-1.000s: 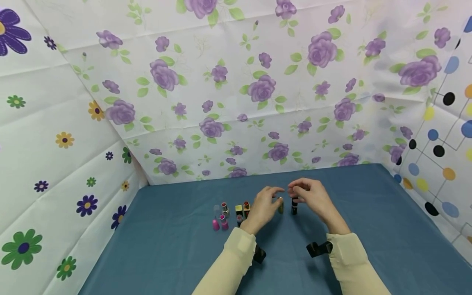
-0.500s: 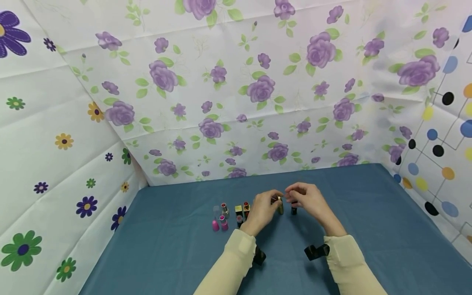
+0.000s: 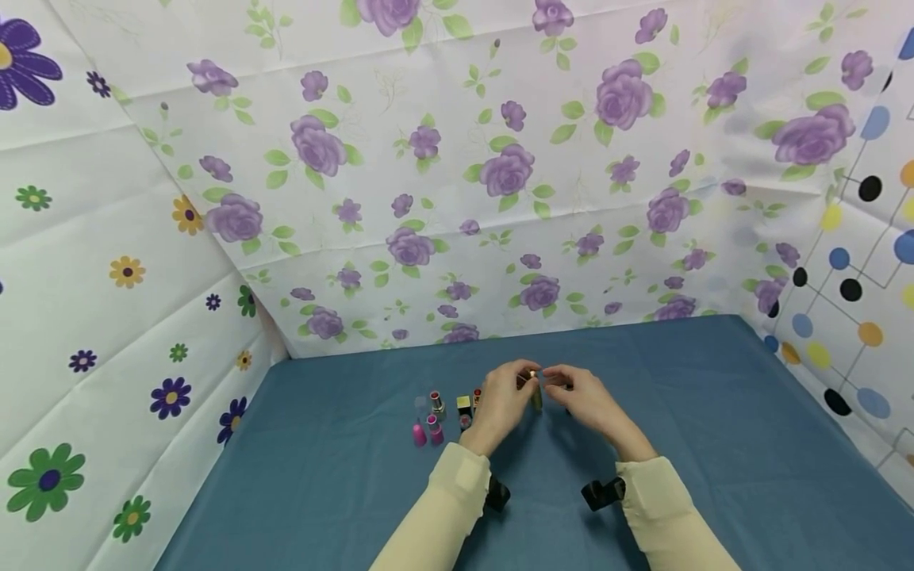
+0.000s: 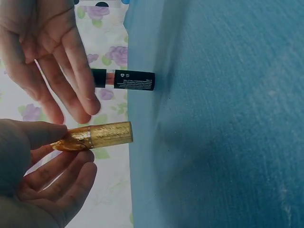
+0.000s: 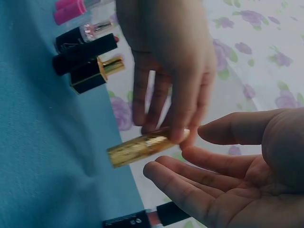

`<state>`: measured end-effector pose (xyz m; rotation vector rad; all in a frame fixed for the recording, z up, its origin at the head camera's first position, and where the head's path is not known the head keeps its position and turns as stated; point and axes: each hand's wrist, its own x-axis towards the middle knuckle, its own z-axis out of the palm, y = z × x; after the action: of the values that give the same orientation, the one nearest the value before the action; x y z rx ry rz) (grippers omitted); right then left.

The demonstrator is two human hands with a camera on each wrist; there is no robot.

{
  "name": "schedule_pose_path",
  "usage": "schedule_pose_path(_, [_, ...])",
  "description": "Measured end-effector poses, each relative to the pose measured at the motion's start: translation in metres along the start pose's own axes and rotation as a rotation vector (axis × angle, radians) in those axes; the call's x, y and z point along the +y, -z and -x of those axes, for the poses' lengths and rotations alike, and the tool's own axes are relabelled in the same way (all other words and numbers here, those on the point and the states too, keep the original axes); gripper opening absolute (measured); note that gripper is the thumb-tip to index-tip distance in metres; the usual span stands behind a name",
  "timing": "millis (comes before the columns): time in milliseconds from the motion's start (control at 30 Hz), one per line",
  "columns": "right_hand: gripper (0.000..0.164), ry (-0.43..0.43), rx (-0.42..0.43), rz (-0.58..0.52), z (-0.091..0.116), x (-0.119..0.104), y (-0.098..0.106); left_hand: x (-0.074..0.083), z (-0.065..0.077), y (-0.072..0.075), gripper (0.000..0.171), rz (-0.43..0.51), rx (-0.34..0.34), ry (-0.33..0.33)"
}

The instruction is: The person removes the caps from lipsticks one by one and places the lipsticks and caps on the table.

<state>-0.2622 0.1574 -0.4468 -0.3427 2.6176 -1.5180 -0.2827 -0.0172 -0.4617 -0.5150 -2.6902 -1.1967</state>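
My left hand pinches the upper end of a gold lipstick tube between thumb and fingers. The tube is close to upright; whether its base touches the table I cannot tell. My right hand is just right of it, with thumb and fingers parted and holding nothing. In the right wrist view, its thumb and forefinger are near the tube's top, apart from it. Behind the right fingers stands a black lip product with a pinkish band, mostly hidden in the head view.
Several lipsticks stand left of my hands, among them a pink one, a black-and-gold one and a clear-capped one. A pink cap is beside them. Blue cloth covers the table; a floral sheet hangs behind.
My left hand has taken hold of the gold lipstick tube and moved it slightly left. My right hand has come away from the black lip product, leftward toward the gold tube.
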Motion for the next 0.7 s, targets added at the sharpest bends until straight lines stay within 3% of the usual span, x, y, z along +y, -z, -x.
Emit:
schedule_pose_path(333, [0.039, -0.035, -0.007, 0.029, -0.004, 0.003, -0.013, 0.002, -0.001, 0.008, 0.024, -0.002, 0.046, -0.027])
schedule_pose_path(500, [0.040, -0.037, -0.004, 0.006, -0.004, -0.001, -0.016, 0.002, -0.002, 0.013, 0.024, 0.053, 0.068, -0.020])
schedule_pose_path(700, [0.039, -0.041, -0.014, -0.166, -0.005, -0.002, -0.019, 0.006, -0.002, 0.018, 0.026, 0.125, 0.095, -0.011])
